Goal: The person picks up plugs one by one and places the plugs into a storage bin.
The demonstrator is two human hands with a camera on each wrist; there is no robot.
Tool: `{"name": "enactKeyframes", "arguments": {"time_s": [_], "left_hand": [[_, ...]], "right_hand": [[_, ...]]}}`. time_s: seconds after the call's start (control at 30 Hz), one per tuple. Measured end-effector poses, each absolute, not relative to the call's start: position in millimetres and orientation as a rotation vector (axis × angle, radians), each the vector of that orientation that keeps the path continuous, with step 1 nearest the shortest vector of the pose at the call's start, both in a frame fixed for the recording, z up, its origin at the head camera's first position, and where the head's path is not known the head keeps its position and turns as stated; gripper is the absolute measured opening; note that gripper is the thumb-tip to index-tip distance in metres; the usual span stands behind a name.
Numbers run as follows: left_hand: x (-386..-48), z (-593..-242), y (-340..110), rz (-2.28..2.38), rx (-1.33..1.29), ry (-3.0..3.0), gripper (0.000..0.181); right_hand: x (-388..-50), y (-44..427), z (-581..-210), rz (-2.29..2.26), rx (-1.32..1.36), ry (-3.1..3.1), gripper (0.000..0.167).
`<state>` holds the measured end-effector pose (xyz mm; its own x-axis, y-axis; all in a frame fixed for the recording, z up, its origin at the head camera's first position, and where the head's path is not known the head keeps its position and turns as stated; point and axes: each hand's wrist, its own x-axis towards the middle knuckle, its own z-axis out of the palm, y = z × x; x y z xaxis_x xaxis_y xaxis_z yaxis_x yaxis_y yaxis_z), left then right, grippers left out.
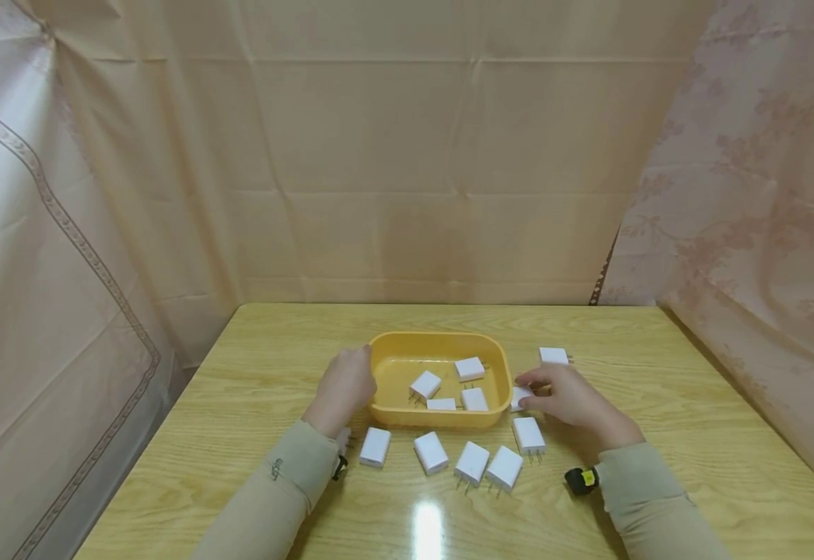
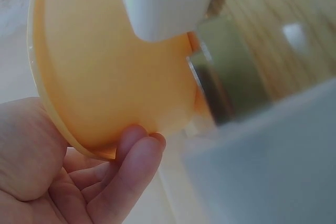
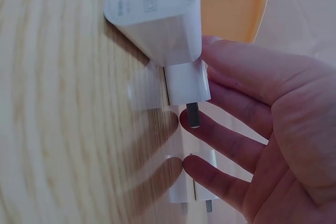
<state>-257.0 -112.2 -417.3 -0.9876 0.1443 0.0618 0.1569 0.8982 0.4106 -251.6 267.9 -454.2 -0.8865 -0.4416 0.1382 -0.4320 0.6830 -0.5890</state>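
Note:
A yellow plastic bin holds several white plug chargers, one of them a charger near its back right. The left hand grips the bin's left end; in the left wrist view, the curled fingers of that hand hold the rim of the bin. Just outside the bin's right end, the right hand has thumb and finger around a white charger on the table. In the right wrist view, this charger shows a metal prong beside the fingers of the right hand, its far side hidden.
Several white chargers lie in front of the bin, among them one at the left and one at the right. Another charger lies behind the right hand. Cloth curtains hang behind and beside the wooden table.

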Motion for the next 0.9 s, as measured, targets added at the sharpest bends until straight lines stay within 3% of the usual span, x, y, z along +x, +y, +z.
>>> {"name": "enactKeyframes", "arguments": {"time_s": [0.9], "left_hand": [[-258.0,-419.0,-112.9,-0.634,-0.267,-3.013,0.046]], "right_hand": [[-251.3,273.3,-453.8,-0.937,-0.703,2.839,0.036]]}}
